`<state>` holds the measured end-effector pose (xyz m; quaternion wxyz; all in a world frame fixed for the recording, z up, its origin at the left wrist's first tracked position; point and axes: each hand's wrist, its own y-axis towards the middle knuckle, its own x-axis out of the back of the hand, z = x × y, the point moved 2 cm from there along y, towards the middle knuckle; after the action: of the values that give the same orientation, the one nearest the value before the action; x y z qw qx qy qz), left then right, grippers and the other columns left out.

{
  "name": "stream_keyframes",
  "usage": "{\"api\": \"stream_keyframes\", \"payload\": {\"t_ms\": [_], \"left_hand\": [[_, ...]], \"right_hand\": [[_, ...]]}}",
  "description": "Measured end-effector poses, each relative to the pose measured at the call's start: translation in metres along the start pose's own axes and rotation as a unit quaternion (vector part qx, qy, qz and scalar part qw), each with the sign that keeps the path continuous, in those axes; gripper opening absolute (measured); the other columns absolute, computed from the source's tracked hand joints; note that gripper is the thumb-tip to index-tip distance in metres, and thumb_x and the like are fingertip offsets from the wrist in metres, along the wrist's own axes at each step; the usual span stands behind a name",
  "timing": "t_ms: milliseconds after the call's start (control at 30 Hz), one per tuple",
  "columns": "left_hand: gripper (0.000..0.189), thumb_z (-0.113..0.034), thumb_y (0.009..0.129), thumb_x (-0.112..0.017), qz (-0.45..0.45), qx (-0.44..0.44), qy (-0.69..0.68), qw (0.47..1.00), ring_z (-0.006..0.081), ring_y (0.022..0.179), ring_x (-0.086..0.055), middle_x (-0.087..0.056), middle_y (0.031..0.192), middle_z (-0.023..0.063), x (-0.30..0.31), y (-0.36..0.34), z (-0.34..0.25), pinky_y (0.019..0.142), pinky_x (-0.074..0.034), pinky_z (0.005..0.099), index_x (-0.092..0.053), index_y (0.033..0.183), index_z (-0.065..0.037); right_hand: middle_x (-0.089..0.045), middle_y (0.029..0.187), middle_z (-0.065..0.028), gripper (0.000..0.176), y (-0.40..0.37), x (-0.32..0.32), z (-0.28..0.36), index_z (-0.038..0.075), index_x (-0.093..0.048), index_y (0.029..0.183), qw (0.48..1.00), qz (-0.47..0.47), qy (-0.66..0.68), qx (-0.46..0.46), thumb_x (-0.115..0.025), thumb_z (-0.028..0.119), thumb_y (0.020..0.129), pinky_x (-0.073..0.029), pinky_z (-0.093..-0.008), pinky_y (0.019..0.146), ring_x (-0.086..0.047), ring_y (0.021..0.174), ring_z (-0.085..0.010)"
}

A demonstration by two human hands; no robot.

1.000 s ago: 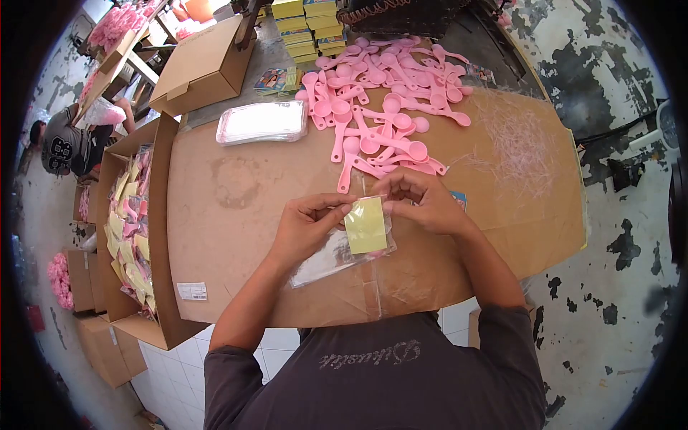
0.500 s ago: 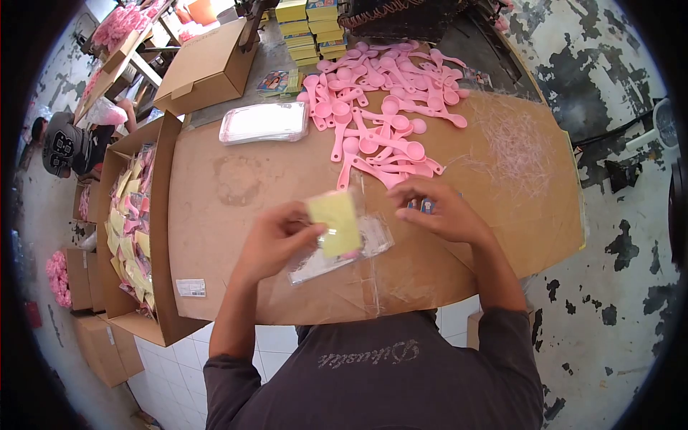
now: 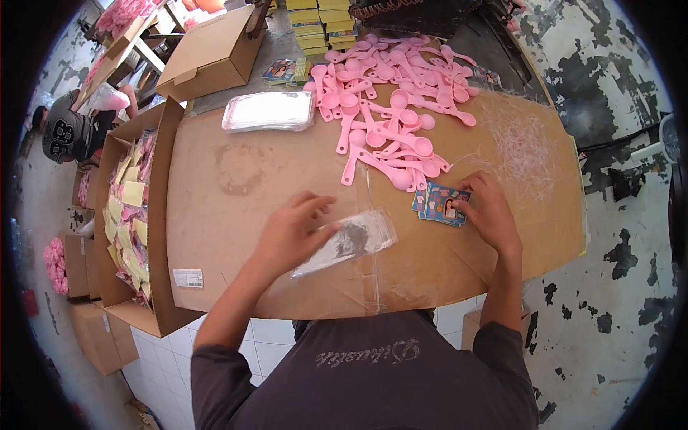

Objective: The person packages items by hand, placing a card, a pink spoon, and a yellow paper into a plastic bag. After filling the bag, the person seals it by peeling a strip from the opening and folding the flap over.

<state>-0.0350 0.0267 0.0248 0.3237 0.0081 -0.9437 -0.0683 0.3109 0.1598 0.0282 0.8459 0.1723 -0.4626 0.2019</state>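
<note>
Just off the near edge of the table (image 3: 215, 236) we see a dark charcoal shirt (image 3: 394, 394), its loose sleeves (image 3: 223, 380) ending near the elbows; across its chest we make out pale, speckled script lettering (image 3: 369, 352), upside down; forearms (image 3: 233, 308), left hand (image 3: 295, 231) and right hand (image 3: 489, 210) are bare

Shiny plastic bags (image 3: 374, 231), paper cards (image 3: 437, 203), smooth plastic spoons (image 3: 399, 101), matt cardboard sheet (image 3: 222, 229)

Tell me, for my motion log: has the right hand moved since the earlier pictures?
Yes, the right hand moved rightward, farther from the white label, to the picture cards.
</note>
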Motion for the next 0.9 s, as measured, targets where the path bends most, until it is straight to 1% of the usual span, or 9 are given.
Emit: {"api": "stream_keyframes", "payload": {"t_ms": [67,167,267,400,533,633,667,767,900], "left_hand": [[0.024,-0.017,0.088,-0.079,0.037,-0.066,0.134,0.988,0.0253,0.090,-0.068,-0.067,0.094,0.0113,-0.017,0.010,0.002,0.079,-0.054,0.0378,-0.074,0.107,-0.003],[0.021,-0.019,0.088,-0.080,0.091,-0.050,0.104,0.989,0.0300,0.088,-0.066,-0.065,0.092,0.0125,-0.025,0.020,0.014,0.078,-0.054,0.0401,-0.072,0.098,-0.003],[0.016,-0.015,0.090,-0.078,0.092,-0.023,0.090,0.991,0.0263,0.087,-0.067,-0.065,0.092,0.0103,-0.026,0.022,0.015,0.077,-0.054,0.0379,-0.069,0.096,-0.003],[0.012,-0.006,0.094,-0.071,0.074,0.059,-0.071,0.993,0.0187,0.086,-0.068,-0.067,0.094,0.0076,-0.024,0.021,0.018,0.078,-0.054,0.0319,-0.064,0.102,-0.002],[0.012,0.001,0.097,-0.062,0.033,0.143,-0.320,0.936,0.0156,0.088,-0.068,-0.068,0.099,0.0077,-0.031,0.020,0.027,0.080,-0.055,0.0294,-0.062,0.110,0.001],[0.020,0.003,0.099,-0.055,-0.003,0.159,-0.427,0.890,0.0148,0.090,-0.068,-0.069,0.102,0.0079,-0.034,0.021,0.042,0.081,-0.055,0.0290,-0.062,0.118,0.003],[0.023,0.004,0.099,-0.053,-0.013,0.162,-0.448,0.879,0.0145,0.091,-0.068,-0.069,0.103,0.0078,-0.033,0.021,0.046,0.082,-0.055,0.0289,-0.062,0.121,0.003],[0.029,-0.001,0.100,-0.061,-0.009,0.216,-0.525,0.823,0.0112,0.086,-0.066,-0.070,0.097,0.0054,-0.031,0.023,0.048,0.080,-0.056,0.0264,-0.063,0.127,0.005],[0.021,-0.011,0.102,-0.067,0.053,0.219,-0.414,0.882,0.0139,0.083,-0.069,-0.073,0.093,0.0065,-0.030,0.023,0.041,0.082,-0.058,0.0288,-0.070,0.116,0.005]], "right_hand": [[-0.065,0.100,-0.0146,0.022,0.004,0.002,-0.001,-0.001,-0.067,0.103,1.000,0.006,0.020,-0.007,-0.078,0.007,0.085,-0.050,-0.0428,0.088,-0.064,0.097,-0.0338],[-0.065,0.095,-0.0136,0.019,0.005,0.003,-0.004,-0.001,-0.066,0.101,0.998,0.011,0.062,-0.009,-0.076,0.005,0.086,-0.050,-0.0408,0.085,-0.064,0.093,-0.0312],[-0.067,0.095,-0.0114,0.016,0.008,0.012,0.009,0.000,-0.066,0.102,0.992,0.032,0.124,0.018,-0.074,0.003,0.088,-0.051,-0.0384,0.083,-0.065,0.091,-0.0255],[-0.070,0.098,-0.0092,0.014,0.022,0.000,0.039,0.001,-0.068,0.104,0.956,0.127,0.247,0.098,-0.071,0.003,0.090,-0.052,-0.0366,0.082,-0.066,0.090,-0.0196],[-0.071,0.099,-0.0102,0.014,0.035,-0.041,0.070,0.001,-0.069,0.105,0.913,0.191,0.328,0.151,-0.069,0.004,0.091,-0.053,-0.0358,0.081,-0.067,0.089,-0.0202],[-0.072,0.099,-0.0112,0.015,0.044,-0.044,0.081,0.001,-0.069,0.106,0.935,0.233,0.246,0.109,-0.067,0.005,0.092,-0.053,-0.0355,0.081,-0.068,0.088,-0.0211],[-0.072,0.099,-0.0114,0.016,0.047,-0.043,0.079,0.000,-0.069,0.107,0.940,0.231,0.229,0.100,-0.067,0.005,0.091,-0.054,-0.0353,0.080,-0.068,0.087,-0.0209],[-0.072,0.098,-0.0107,0.020,0.056,-0.040,0.073,0.000,-0.069,0.111,0.952,0.203,0.212,0.084,-0.068,0.006,0.092,-0.054,-0.0343,0.077,-0.067,0.085,-0.0190],[-0.072,0.096,-0.0062,0.023,0.065,-0.050,0.074,0.000,-0.070,0.115,0.951,0.111,0.287,0.038,-0.071,0.009,0.094,-0.053,-0.0308,0.073,-0.065,0.083,-0.0123]]}}
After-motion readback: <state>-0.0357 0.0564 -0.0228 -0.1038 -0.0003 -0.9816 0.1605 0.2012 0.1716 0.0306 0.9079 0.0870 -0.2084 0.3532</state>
